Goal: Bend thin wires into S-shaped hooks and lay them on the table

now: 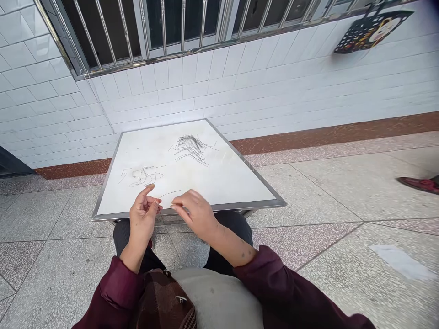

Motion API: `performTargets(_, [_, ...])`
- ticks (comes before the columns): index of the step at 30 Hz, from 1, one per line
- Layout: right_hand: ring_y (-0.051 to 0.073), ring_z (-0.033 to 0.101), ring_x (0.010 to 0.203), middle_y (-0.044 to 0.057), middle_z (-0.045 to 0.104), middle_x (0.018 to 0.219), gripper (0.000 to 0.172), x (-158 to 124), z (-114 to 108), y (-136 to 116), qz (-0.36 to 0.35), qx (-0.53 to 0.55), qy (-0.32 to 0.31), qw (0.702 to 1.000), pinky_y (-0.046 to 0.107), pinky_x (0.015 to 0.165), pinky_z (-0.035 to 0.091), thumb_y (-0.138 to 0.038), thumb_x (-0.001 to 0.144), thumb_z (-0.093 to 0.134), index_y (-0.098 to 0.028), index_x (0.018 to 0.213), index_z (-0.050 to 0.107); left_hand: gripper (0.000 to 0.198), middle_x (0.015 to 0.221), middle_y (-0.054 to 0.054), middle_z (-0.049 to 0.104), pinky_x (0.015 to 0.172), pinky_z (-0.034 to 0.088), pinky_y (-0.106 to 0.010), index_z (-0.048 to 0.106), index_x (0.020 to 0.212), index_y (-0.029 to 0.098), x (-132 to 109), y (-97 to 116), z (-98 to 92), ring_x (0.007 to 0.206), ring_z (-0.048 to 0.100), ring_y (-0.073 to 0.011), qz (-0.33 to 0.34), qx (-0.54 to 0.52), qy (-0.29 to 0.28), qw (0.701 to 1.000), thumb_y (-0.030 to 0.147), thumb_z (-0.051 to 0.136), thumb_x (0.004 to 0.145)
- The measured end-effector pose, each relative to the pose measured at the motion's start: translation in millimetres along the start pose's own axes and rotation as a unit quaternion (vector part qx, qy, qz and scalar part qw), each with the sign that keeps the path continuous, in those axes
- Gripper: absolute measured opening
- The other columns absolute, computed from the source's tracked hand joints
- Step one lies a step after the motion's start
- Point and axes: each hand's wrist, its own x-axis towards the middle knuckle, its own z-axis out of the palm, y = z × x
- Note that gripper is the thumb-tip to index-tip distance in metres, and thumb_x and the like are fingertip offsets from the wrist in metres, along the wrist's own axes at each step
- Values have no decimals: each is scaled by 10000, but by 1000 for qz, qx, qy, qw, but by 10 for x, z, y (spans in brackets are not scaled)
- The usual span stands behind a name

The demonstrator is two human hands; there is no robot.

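My left hand is at the near edge of the white table, thumb and forefinger pinched on a thin dark strand, thread or wire, that hangs toward my lap. Close on its right, my right hand has its thumb and fingertips drawn together; whatever they hold is too fine to make out. One thin strand lies on the table just beyond both hands. A loose bundle of dark, slightly bent strands rests toward the back. Several curled strands are scattered at the left.
The white table has a metal rim and stands against a tiled wall. Barred windows are above. A patterned bag hangs at the upper right. A white sheet lies on the floor, and a person's red shoe shows at the right.
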Motion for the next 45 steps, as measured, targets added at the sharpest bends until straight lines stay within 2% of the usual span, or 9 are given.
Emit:
performTargets(4, [130, 586, 633, -7, 670, 773, 159, -133, 161, -128, 133, 142, -155, 968, 255, 609, 440, -366, 874, 636, -215, 903, 598, 442, 741, 16, 626, 675, 509, -249, 561, 1246, 177, -4, 6, -3, 688, 612, -123, -3, 1, 24, 1000, 252, 643, 818])
performTargets(9, [90, 551, 512, -40, 656, 684, 105, -192, 315, -188, 251, 246, -162, 922, 207, 514, 419, -298, 889, 543, -217, 827, 570, 462, 757, 14, 637, 692, 510, -256, 543, 1263, 181, -48, -14, 20, 690, 622, -124, -18, -22, 1, 1000, 265, 653, 822])
performTargets(16, [89, 541, 470, -30, 624, 723, 165, -186, 348, -192, 297, 336, -137, 883, 185, 394, 407, -363, 871, 511, -216, 905, 578, 494, 793, -8, 644, 656, 488, -246, 518, 1303, 194, -92, -44, -8, 726, 607, -138, -36, -51, -36, 997, 294, 649, 838])
performTargets(19, [96, 546, 502, -35, 613, 672, 97, -200, 375, -164, 265, 262, -108, 922, 193, 458, 409, -298, 858, 529, -213, 841, 572, 507, 833, -24, 664, 676, 487, -253, 506, 1315, 187, -97, -41, -7, 728, 598, -136, -39, -55, -46, 997, 300, 648, 842])
performTargets(23, [128, 587, 642, -7, 641, 701, 91, -209, 368, -134, 145, 78, -64, 984, 231, 610, 415, -202, 856, 524, -206, 772, 560, 495, 841, -32, 675, 733, 494, -279, 521, 1297, 177, -96, -33, 10, 744, 604, -141, -25, -38, -38, 998, 299, 655, 837])
performTargets(29, [146, 615, 706, 10, 683, 801, 51, -205, 352, -150, 157, 112, -85, 977, 250, 635, 443, -196, 854, 549, -216, 863, 594, 456, 799, -18, 650, 710, 488, -263, 536, 1291, 178, -96, -30, 22, 754, 602, -144, -12, -9, -28, 999, 293, 621, 858])
performTargets(34, [114, 592, 542, -7, 657, 757, 122, -235, 397, -169, 280, 313, -135, 897, 204, 435, 433, -301, 868, 538, -218, 918, 611, 464, 768, 8, 612, 606, 467, -228, 525, 1303, 188, -88, -14, -9, 598, 535, -98, -32, -16, -30, 999, 279, 613, 856])
performTargets(37, [87, 553, 484, -16, 632, 719, 189, -261, 414, -173, 304, 408, -150, 848, 185, 390, 422, -384, 866, 555, -198, 875, 586, 474, 761, 13, 606, 601, 462, -224, 522, 1304, 190, -75, -2, -38, 593, 530, -94, -41, -23, -33, 998, 255, 618, 844])
performTargets(45, [84, 550, 544, -10, 622, 749, 308, -249, 358, -203, 321, 506, -165, 783, 188, 427, 455, -485, 837, 617, -184, 846, 554, 466, 772, 9, 622, 601, 462, -222, 521, 1296, 194, -54, 17, -48, 590, 520, -89, -46, -55, -49, 996, 270, 620, 847])
